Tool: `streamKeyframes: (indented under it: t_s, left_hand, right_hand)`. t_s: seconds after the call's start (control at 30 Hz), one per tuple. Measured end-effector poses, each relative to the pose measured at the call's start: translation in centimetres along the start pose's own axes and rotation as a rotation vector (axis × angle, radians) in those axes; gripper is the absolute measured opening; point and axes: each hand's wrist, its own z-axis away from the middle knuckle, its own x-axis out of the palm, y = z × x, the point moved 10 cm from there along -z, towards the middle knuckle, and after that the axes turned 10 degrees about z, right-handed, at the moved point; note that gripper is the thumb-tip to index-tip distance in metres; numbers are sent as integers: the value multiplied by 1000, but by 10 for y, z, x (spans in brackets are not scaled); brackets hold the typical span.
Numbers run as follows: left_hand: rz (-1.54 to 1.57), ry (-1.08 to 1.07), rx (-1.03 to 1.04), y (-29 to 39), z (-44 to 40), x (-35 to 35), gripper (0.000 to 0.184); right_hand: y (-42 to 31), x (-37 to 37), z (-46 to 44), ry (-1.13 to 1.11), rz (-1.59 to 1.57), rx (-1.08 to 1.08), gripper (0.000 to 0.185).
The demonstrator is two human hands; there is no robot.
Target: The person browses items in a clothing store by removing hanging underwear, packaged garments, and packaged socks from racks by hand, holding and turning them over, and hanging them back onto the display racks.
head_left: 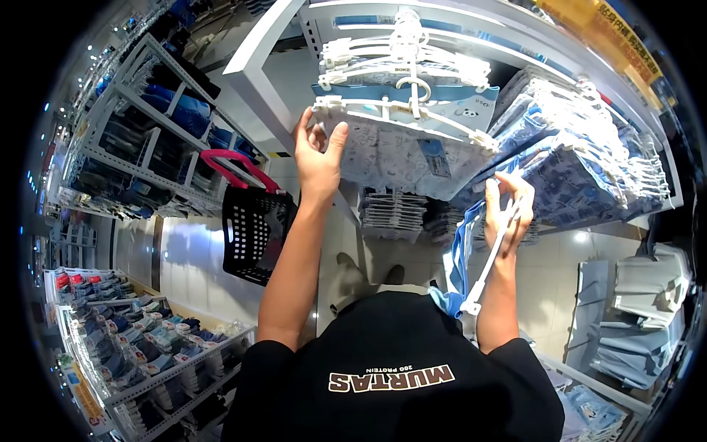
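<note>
Head view had the fingers of my right hand (509,210) closed around a white hanger (490,261), and from this hanger hung a blue garment (458,258). My left hand (320,158) was open, with thumb and fingers spread apart, just beside the left end of a pale patterned garment (383,151) on the rack. I could not tell whether its fingertips touched the clip there.

A little further out, a blue sheet (471,110) behind the pale patterned garment carried a small panda picture. My black shirt (383,339) had the words "MURTAS" and "200 PROTEIN", both upside down from where I looked. An orange sign (611,37) at the upper right bore Chinese characters, slanted and small, difficult to read completely.

The white rack (258,44) stood in front of me, and more blue printed clothes (567,162) hung on its right part. Under it was a shiny tiled floor (206,254), where a black basket (254,232) with a pink handle (239,163) was near my left forearm. Further left, there were shelves (155,339) of small folded goods; at the far right, grey clothes (644,295) were hanging.

The white hanger's long axis ran slantwise, from my right fingers down toward my shirt, with its clip end nearest my body.
</note>
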Motion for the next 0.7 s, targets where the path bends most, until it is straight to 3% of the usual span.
streamKeyframes:
  t_s: [0.07,0.17,0.27,0.4,0.5,0.63,0.7]
  left_hand:
    - [137,43,-62,2,4,-1,57]
    - [126,-99,-85,7,12,-6,30]
    - [-29,-231,-41,26,27,-3,25]
    - [30,-147,55,49,40,-2,22]
    - [14,-139,85,60,48,11,19]
    - [53,-196,112,81,75,44,9]
    - [0,-304,278,90,98,62,9]
  right_hand:
    - [-1,-3,-1,10,-27,-9,22]
    - [1,-1,-1,-17,-59,-10,25]
    - [8,5,3,-55,-74,-7,26]
    - [-3,5,2,-76,-28,-65,25]
    - [4,8,5,-85,-170,38,28]
    - [-8,-4,-3,-65,-89,10,44]
    - [-9,-8,-4,-27,-224,82,50]
